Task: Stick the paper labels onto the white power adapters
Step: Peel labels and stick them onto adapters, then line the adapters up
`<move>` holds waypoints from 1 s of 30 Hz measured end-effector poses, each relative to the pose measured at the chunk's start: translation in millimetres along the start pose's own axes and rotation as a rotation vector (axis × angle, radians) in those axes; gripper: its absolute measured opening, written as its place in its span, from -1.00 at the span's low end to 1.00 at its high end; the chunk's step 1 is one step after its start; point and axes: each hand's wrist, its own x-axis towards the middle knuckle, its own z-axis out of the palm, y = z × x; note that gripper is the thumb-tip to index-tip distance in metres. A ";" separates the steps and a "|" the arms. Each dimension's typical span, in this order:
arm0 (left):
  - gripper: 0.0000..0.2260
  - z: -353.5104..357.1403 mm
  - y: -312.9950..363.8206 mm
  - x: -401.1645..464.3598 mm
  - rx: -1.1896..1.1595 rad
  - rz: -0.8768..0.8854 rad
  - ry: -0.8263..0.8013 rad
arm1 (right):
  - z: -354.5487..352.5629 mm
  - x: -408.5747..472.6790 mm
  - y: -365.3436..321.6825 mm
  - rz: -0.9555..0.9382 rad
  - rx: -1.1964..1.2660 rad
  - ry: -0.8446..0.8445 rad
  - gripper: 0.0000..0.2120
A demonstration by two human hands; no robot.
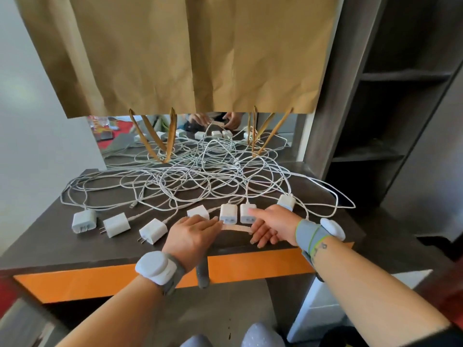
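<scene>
A paper label strip (236,228) is held stretched between two hands just before the row of white power adapters (228,213).

The left hand (191,234) is laid palm-down, its fingers (213,222) extended and pinching the strip's left end. The right hand (271,227) is reached across; its forefinger is pressed on one adapter (246,213), and the strip's right end is met by its lower fingers. All lie on the dark table (45,236) among tangled white cables (200,176).

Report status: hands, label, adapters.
Left hand and right hand stretch label strip between them. Adapters just behind. Tangled cables behind, not obstructing.
</scene>
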 end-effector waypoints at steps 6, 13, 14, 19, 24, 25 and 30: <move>-0.70 1.6 -9.9 4.4 0.039 0.007 0.028 | 5.2 2.8 -7.2 -0.127 0.208 0.042 -0.91; -0.76 -5.2 -2.2 16.6 -0.750 -0.725 -0.265 | 5.2 1.3 -19.3 -0.310 0.058 0.188 -0.96; -0.78 -5.6 -2.5 21.2 -0.883 -0.843 -0.302 | 6.4 0.6 -20.8 -0.328 0.039 0.188 -0.95; -0.83 -6.9 -4.9 41.7 -0.949 -0.909 -0.382 | 10.2 -1.0 -26.7 -0.412 0.029 0.208 -0.97; -0.91 -6.5 -7.4 51.6 -1.114 -0.968 -0.417 | 7.8 -3.6 -26.2 -0.587 -0.245 0.371 -0.86; -0.92 -6.0 -7.6 52.6 -1.114 -0.968 -0.410 | 7.0 -3.8 -25.5 -0.622 -0.292 0.390 -0.89; -0.94 -4.4 -7.5 57.9 -1.160 -0.948 -0.373 | 4.9 -5.9 -23.7 -0.650 -0.472 0.352 -0.84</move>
